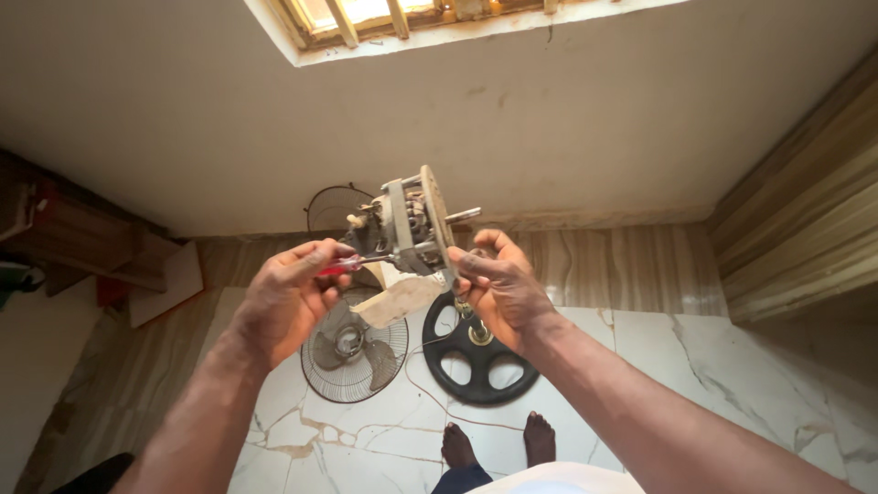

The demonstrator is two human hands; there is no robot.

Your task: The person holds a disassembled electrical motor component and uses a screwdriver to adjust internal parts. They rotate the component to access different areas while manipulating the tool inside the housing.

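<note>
Two hands work at chest height in the head view, both closed on something. The right hand (498, 284) grips the fan motor (412, 224) from below, at its round front plate, with the bare shaft (462, 216) pointing right and the windings and frame turned left. The left hand (293, 288) is closed on a red-handled screwdriver (343, 266), whose metal shank reaches toward the rear of the motor; whether the tip sits in a screw cannot be told.

As for progress, the fan looks well taken apart: the motor is out of any housing and free of blade and guards. A wire guard with the blade (352, 352) in it lies flat on the marble floor (640, 366) below the left hand, a second guard (331, 209) leans at the wall behind, and the black round base (480, 357) with its brass-coloured centre lies below the right hand. A pale plastic piece (398, 300) hangs under the motor, between the hands. What remains appears to be work on the motor itself. Bare feet (498, 444) stand at the bottom.
</note>
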